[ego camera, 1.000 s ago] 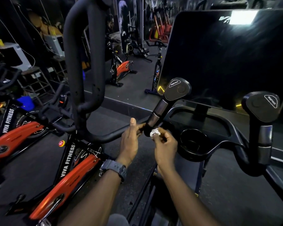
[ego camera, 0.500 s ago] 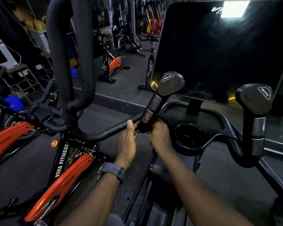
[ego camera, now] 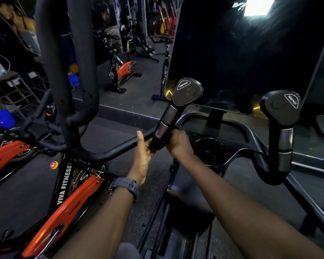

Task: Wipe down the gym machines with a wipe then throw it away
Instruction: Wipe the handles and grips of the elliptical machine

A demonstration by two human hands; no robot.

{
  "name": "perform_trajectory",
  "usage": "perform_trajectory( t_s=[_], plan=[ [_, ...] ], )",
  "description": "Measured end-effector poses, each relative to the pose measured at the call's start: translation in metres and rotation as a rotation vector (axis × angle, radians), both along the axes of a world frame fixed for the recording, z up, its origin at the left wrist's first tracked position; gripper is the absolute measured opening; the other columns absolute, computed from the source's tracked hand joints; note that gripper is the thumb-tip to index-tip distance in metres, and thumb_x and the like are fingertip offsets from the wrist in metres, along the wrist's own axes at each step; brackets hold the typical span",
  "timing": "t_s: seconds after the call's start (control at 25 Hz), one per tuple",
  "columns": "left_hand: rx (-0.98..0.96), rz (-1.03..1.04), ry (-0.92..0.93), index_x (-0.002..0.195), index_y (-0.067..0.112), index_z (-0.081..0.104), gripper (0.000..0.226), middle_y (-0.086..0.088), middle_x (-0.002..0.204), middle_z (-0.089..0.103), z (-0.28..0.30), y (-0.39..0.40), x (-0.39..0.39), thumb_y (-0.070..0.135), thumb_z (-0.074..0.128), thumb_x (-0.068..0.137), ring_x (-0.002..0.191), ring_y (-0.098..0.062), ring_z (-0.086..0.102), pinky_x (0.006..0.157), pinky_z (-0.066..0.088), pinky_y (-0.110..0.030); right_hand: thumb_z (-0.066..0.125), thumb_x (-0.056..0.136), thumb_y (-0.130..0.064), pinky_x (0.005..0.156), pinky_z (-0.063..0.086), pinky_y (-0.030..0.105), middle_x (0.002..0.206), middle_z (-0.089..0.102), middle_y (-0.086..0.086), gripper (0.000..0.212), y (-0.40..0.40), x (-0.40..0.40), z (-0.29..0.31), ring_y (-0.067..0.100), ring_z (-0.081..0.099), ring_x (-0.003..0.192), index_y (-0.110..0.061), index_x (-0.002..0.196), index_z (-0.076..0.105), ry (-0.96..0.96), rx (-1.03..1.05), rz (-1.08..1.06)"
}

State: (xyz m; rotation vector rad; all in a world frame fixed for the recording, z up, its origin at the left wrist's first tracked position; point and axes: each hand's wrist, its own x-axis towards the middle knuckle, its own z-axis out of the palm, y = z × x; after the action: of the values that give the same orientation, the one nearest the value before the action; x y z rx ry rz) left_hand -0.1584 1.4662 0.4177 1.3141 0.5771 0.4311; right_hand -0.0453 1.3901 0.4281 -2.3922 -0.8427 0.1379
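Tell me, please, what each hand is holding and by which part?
Both the left hand and right hand grip the base of the left resistance handle; no wipe is visible.

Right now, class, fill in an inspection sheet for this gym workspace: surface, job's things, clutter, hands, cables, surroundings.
Surface: dark floor, nothing spilled.
Job's things: left grip post being handled; wipe not visible.
Clutter: nothing seen in the cup holder.
Hands: left hand and right hand closed around the post's base.
Cables: thin wires at far left.
Surroundings: orange bike beside, dark screen ahead.
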Motion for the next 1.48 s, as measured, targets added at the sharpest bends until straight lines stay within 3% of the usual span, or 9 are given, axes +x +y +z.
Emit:
perform_trajectory(
  t_s=[0.08,0.4,0.52,0.64,0.72,0.92,1.08,1.32,1.48],
  plan=[
    [0.001,0.037,-0.025,0.113,0.028,0.066,0.070,0.009,0.115,0.070,0.001,-0.003,0.000,0.073,0.019,0.087,0.117,-0.006,0.060,0.100,0.042,-0.023,0.056,0.081,-0.002,0.083,0.055,0.039,0.109,0.068,0.019,0.028,-0.003,-0.005,-0.003,0.036,0.065,0.104,-0.005,0.106,0.068,0.019,0.065,0.004],
    [-0.002,0.176,-0.047,0.128,0.017,0.058,0.056,0.005,0.120,0.064,0.001,-0.019,-0.003,0.053,0.024,0.103,0.120,-0.012,0.057,0.101,0.043,-0.024,0.050,0.090,-0.008,0.083,0.048,0.034,0.113,0.066,0.020,0.027,-0.005,0.009,0.003,0.035,0.062,0.107,-0.003,0.112,0.066,-0.076,-0.020,0.112],
    [0.068,0.233,-0.010,0.129,0.023,0.062,0.039,0.007,0.121,0.066,-0.006,-0.029,0.000,0.036,0.039,0.099,0.118,-0.007,0.059,0.102,0.046,-0.028,0.054,0.088,-0.013,0.079,0.053,0.039,0.100,0.068,0.019,0.019,-0.009,0.060,0.014,0.033,0.066,0.097,-0.003,0.097,0.068,-0.114,0.035,0.021],
    [0.228,0.270,0.031,0.134,0.031,0.057,0.048,0.006,0.087,0.065,-0.005,-0.046,0.000,0.016,0.047,0.089,0.068,0.006,0.057,0.063,0.044,-0.013,0.065,0.076,-0.009,0.074,0.057,0.036,0.091,0.071,0.012,0.013,-0.011,0.097,-0.004,0.029,0.069,0.088,-0.011,0.087,0.071,-0.184,-0.066,0.033],
    [0.288,0.270,0.067,0.136,0.029,0.054,0.056,-0.001,0.081,0.060,-0.004,-0.048,0.001,0.002,0.051,0.087,0.054,0.003,0.050,0.052,0.040,-0.013,0.065,0.077,-0.021,0.076,0.058,0.037,0.093,0.071,0.008,0.015,-0.015,0.114,-0.020,0.025,0.070,0.088,-0.015,0.089,0.070,-0.192,-0.076,0.096],
    [0.330,0.201,0.122,0.140,0.026,0.052,0.055,-0.003,0.120,0.068,-0.006,-0.036,0.000,0.003,0.059,0.090,0.108,-0.020,0.065,0.084,0.049,-0.024,0.059,0.084,-0.019,0.083,0.053,0.039,0.099,0.069,0.012,0.020,-0.015,0.127,-0.037,0.032,0.067,0.093,-0.012,0.100,0.070,-0.220,-0.125,0.062],
    [0.328,0.234,0.110,0.137,0.022,0.056,0.050,0.004,0.123,0.067,-0.009,-0.034,-0.001,0.005,0.064,0.090,0.112,-0.009,0.062,0.097,0.049,-0.027,0.060,0.086,-0.011,0.087,0.054,0.039,0.106,0.071,0.018,0.027,-0.032,0.101,0.006,0.036,0.066,0.100,-0.013,0.109,0.074,-0.227,-0.101,0.051],
    [0.458,0.487,0.109,0.094,0.024,0.062,0.020,-0.002,0.095,0.068,-0.008,-0.050,-0.007,0.006,0.069,0.086,0.086,-0.015,0.066,0.071,0.053,-0.023,0.067,0.083,-0.030,0.072,0.055,0.035,0.088,0.072,0.015,0.022,-0.055,0.081,0.009,0.034,0.069,0.084,-0.010,0.089,0.073,-0.178,-0.119,-0.046],
    [0.561,0.156,0.133,0.109,0.021,0.070,0.023,0.001,0.106,0.071,-0.019,-0.081,0.013,0.009,0.063,0.090,0.098,-0.015,0.066,0.087,0.053,-0.029,0.059,0.087,-0.023,0.074,0.056,0.042,0.093,0.072,0.017,0.020,-0.061,0.079,0.011,0.038,0.068,0.087,-0.014,0.100,0.072,-0.212,-0.190,-0.011]
  ],
)
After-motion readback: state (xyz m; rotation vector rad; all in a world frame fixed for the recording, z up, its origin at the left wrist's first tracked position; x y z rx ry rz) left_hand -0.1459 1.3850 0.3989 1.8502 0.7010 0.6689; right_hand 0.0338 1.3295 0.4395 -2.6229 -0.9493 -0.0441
